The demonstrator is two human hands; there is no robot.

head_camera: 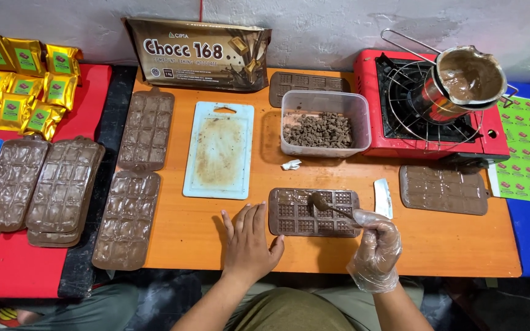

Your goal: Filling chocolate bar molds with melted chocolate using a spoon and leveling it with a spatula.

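We see the mould [314,212] lying flat on the orange table [449,245], long axis running left to right, just below the tub [325,122] of chocolate bits. Our gloved right hand [375,248] clenches a spoon [331,206], its handle angled up-left, bowl over the mould's upper middle. Our bare left hand [249,242] rests flat beside the mould's left end, fingers loosely spread, gripping nothing, thumb near the mould's corner
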